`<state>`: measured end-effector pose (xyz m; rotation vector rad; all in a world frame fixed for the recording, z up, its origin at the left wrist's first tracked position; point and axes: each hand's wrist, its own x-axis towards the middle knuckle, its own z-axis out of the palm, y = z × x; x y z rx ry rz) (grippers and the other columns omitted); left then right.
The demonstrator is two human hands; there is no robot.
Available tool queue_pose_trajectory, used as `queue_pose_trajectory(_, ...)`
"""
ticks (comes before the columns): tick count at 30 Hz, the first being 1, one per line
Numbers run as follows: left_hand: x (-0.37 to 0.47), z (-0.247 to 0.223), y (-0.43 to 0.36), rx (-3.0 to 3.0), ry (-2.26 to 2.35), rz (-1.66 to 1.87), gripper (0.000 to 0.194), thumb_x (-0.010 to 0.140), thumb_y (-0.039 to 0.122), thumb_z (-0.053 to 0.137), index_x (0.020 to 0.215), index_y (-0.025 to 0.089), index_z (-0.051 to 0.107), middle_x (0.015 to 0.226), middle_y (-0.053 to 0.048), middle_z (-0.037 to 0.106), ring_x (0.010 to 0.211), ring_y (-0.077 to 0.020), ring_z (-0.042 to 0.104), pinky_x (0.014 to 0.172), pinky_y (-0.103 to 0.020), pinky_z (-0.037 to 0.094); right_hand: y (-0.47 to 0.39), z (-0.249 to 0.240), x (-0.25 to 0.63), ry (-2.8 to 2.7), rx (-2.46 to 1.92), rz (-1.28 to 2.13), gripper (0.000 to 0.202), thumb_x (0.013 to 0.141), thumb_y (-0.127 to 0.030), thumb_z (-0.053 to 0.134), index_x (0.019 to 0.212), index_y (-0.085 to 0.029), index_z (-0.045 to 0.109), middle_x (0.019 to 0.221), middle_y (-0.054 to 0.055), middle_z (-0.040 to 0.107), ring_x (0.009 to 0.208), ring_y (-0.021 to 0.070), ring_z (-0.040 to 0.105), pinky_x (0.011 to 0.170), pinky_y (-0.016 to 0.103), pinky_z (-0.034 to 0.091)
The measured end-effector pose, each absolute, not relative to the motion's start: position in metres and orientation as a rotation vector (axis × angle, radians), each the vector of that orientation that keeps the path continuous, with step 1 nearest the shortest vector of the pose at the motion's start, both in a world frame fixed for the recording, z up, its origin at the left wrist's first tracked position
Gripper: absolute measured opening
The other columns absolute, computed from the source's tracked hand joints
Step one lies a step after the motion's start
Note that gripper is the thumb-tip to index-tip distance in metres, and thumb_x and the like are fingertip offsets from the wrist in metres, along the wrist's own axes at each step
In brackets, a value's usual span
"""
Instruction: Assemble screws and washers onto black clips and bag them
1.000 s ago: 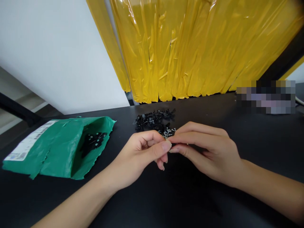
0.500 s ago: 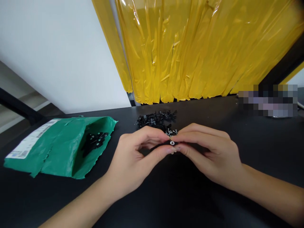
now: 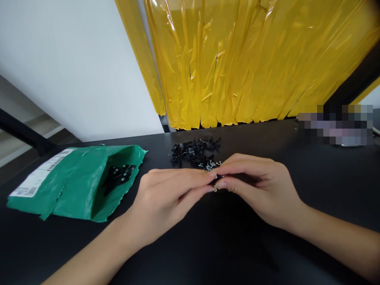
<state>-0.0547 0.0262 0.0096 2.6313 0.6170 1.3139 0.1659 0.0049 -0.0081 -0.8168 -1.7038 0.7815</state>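
My left hand (image 3: 170,202) and my right hand (image 3: 264,190) meet fingertip to fingertip over the table. Both are closed in a pinch on a small black part (image 3: 214,181), mostly hidden by the fingers. Just under the fingertips shows a tiny pale ring-shaped piece (image 3: 215,189); whether it is held or lies on the table I cannot tell. Right behind the hands lie several small silver screws (image 3: 210,167), partly covered by the fingers. Beyond them spreads a pile of small black parts (image 3: 191,150).
On the left lies a green plastic bag (image 3: 74,174), its mouth gaping toward the hands, with black parts (image 3: 120,176) inside. The black tabletop (image 3: 190,253) runs under everything. Yellow strip curtain (image 3: 237,67) and a white panel (image 3: 77,71) stand behind; a blurred-out object (image 3: 335,126) sits far right.
My left fingers have flattened and closed over the held part, covering the white ring visible before. More screws show behind the hands. My right hand has barely moved.
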Motion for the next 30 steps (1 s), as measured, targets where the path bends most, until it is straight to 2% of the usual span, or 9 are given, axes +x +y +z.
queue_pose_trajectory(4, -0.049, 0.009, 0.023, 2.293, 0.814, 1.278, 0.016, 0.083, 0.011, 0.084, 0.096, 0.020, 0.079, 0.087, 0.002, 0.084, 0.065, -0.0120, 0.079, 0.061, -0.014, 0.064, 0.006, -0.008, 0.164, -1.532, -0.891, 0.933, 0.013, 0.087, -0.023, 0.083, 0.100, -0.026, 0.083, 0.082, 0.000, 0.076, 0.070, 0.0129, 0.070, 0.064, 0.025, 0.057)
queue_pose_trajectory(8, -0.046, 0.009, 0.019, 1.876, 0.844, 1.196, 0.016, 0.085, 0.011, 0.081, 0.098, 0.020, 0.079, 0.083, 0.003, 0.084, 0.070, -0.0120, 0.081, 0.065, -0.010, 0.064, 0.008, -0.008, 0.163, -1.472, -0.844, 0.958, 0.006, 0.085, -0.022, 0.085, 0.090, -0.025, 0.082, 0.083, 0.000, 0.076, 0.069, 0.0114, 0.067, 0.062, 0.023, 0.056)
queue_pose_trajectory(11, -0.044, 0.010, 0.019, 1.769, 0.832, 1.182, 0.017, 0.084, 0.009, 0.081, 0.097, 0.020, 0.079, 0.082, 0.003, 0.084, 0.070, -0.0111, 0.080, 0.065, -0.008, 0.063, 0.007, -0.009, 0.164, -1.457, -0.845, 1.015, 0.013, 0.080, -0.018, 0.089, 0.086, -0.024, 0.079, 0.076, -0.002, 0.075, 0.066, 0.0119, 0.067, 0.062, 0.023, 0.055)
queue_pose_trajectory(15, -0.042, 0.012, 0.021, 1.612, 0.783, 1.149, 0.012, 0.085, 0.010, 0.080, 0.094, 0.018, 0.078, 0.078, 0.000, 0.083, 0.069, -0.0120, 0.080, 0.067, -0.010, 0.064, 0.004, -0.011, 0.163, -1.471, -0.878, 0.967, 0.016, 0.079, -0.016, 0.090, 0.088, -0.025, 0.080, 0.081, -0.001, 0.076, 0.072, 0.0130, 0.070, 0.066, 0.024, 0.056)
queue_pose_trajectory(19, -0.042, 0.012, 0.021, 1.381, 0.777, 1.074, 0.009, 0.087, 0.013, 0.082, 0.094, 0.017, 0.078, 0.079, 0.000, 0.083, 0.071, -0.0125, 0.081, 0.069, -0.013, 0.065, 0.003, -0.010, 0.162, -1.489, -0.877, 0.860, 0.013, 0.083, -0.019, 0.087, 0.093, -0.026, 0.083, 0.092, 0.000, 0.079, 0.079, 0.0129, 0.072, 0.068, 0.023, 0.057)
queue_pose_trajectory(25, -0.043, 0.012, 0.022, 1.080, 0.797, 0.952, 0.012, 0.087, 0.024, 0.085, 0.096, 0.019, 0.078, 0.082, -0.002, 0.084, 0.070, -0.0131, 0.080, 0.068, -0.017, 0.067, 0.002, -0.010, 0.163, -1.503, -0.828, 0.857, 0.019, 0.079, -0.013, 0.089, 0.091, -0.026, 0.082, 0.084, -0.002, 0.078, 0.074, 0.0123, 0.071, 0.067, 0.023, 0.057)
queue_pose_trajectory(30, -0.041, 0.013, 0.023, 0.943, 0.799, 0.893, 0.011, 0.087, 0.021, 0.085, 0.095, 0.018, 0.078, 0.082, -0.004, 0.083, 0.071, -0.0138, 0.080, 0.067, -0.019, 0.067, 0.003, -0.010, 0.163, -1.489, -0.834, 0.872, 0.016, 0.078, -0.013, 0.089, 0.086, -0.025, 0.080, 0.082, -0.002, 0.076, 0.074, 0.0117, 0.069, 0.066, 0.022, 0.056)
